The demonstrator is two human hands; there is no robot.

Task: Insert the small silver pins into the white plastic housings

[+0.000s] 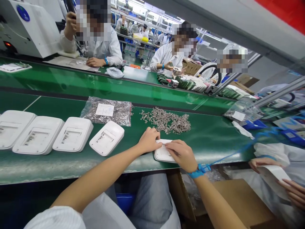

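Observation:
My left hand (148, 140) and my right hand (181, 154) both rest on a white plastic housing (162, 154) lying at the near edge of the green belt (71, 165). The fingertips of both hands meet over its top face; whether a small part is pinched there I cannot tell. A blue wrist strap (199, 171) circles my right wrist. Just beyond the housing lies a loose pile of small metal parts (166, 120). To the left, several more white housings (106, 138) sit in a row.
A clear bag of metal parts (107, 111) with a white label lies behind the row. Across the belt, three people in white coats work at their places. A co-worker's hands (293, 190) hold a white sheet at the right. A cardboard box (240, 200) stands below.

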